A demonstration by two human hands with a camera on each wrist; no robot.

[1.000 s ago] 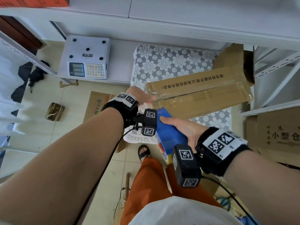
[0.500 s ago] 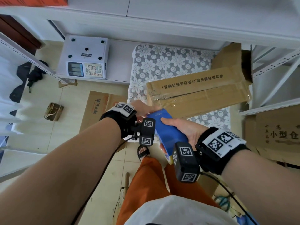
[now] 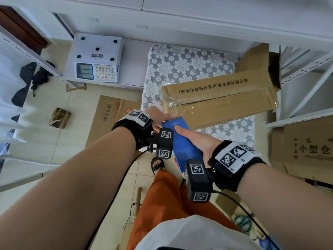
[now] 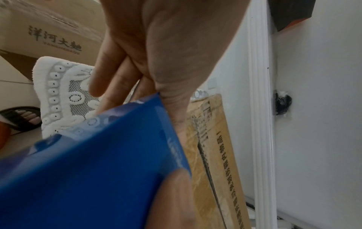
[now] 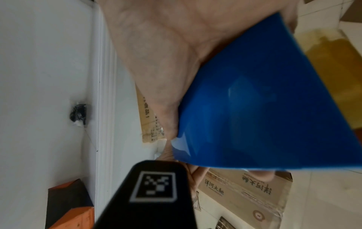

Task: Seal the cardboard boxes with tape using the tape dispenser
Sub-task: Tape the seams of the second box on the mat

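The cardboard box (image 3: 219,100) lay right of centre in the head view, on the lace-covered surface (image 3: 182,64), its top seam under clear tape that looked wrinkled at the near left end. I held the blue tape dispenser (image 3: 182,143) at centre frame, its front edge just beside the box's near left corner.

Judgement: to do this step well, the tape end should be seated flat on the box end before pulling, the dispenser kept square to the seam and drawn under steady tension, so no further creases form.

My right hand (image 3: 198,143) gripped the dispenser, thumb across its top face, fingers (image 5: 260,175) curled beneath. My left hand (image 3: 158,118) was at the dispenser's front edge; its fingers (image 4: 109,77) hung nearly straight, gripping nothing I could confirm, its thumb behind the blue body.
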